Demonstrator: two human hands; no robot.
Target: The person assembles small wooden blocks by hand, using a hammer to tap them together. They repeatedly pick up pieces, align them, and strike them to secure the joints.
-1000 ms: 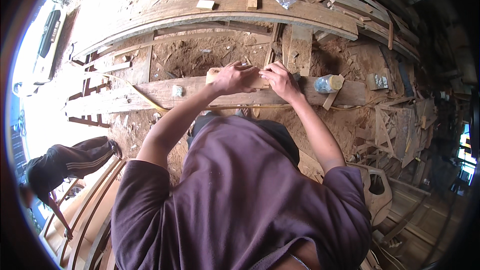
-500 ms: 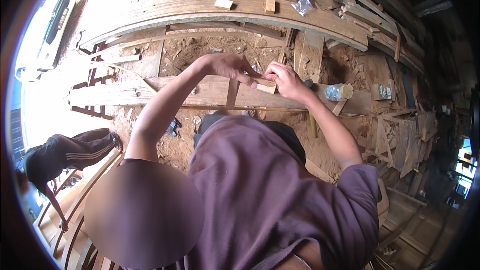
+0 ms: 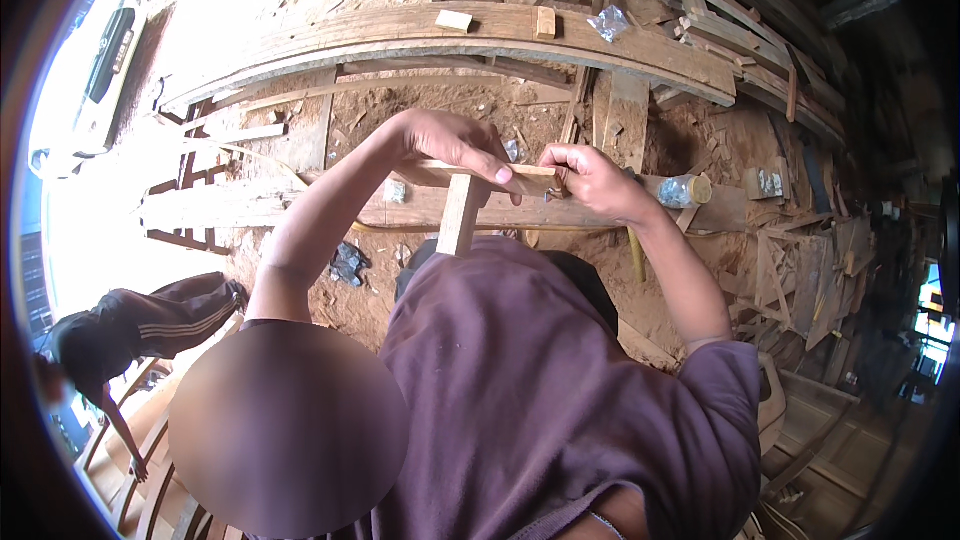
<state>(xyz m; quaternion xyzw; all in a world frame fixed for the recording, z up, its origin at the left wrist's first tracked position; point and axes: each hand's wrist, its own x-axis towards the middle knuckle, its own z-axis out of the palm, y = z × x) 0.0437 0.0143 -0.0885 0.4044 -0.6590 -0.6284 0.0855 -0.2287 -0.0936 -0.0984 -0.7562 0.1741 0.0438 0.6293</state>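
Note:
A T-shaped wooden piece (image 3: 459, 212) is held over the plank bench, a short square bar standing out from its longer crosspiece. My left hand (image 3: 455, 145) is closed around the crosspiece, thumb lying along its upper face. At the crosspiece's right end, the fingers of my right hand (image 3: 592, 182) are pinched together on a small brown piece (image 3: 559, 184) with a shiny tip. What exactly that small piece is cannot be made out. Beneath both hands runs the long wooden plank (image 3: 330, 202). A clear jar with a yellow lid (image 3: 685, 190) lies on it, right of my right hand.
Across the far side stretches another long plank (image 3: 330, 48), bearing two small wood blocks (image 3: 454, 21) and a clear plastic bag (image 3: 608, 23). Stacked timber (image 3: 740, 35) is at the far right. Another person (image 3: 130, 325) bends over curved wooden frames at the lower left.
The wooden piece has turned, and its square bar now points toward me. My right hand has shifted slightly right and nearer to me. The other person's hand has moved slightly.

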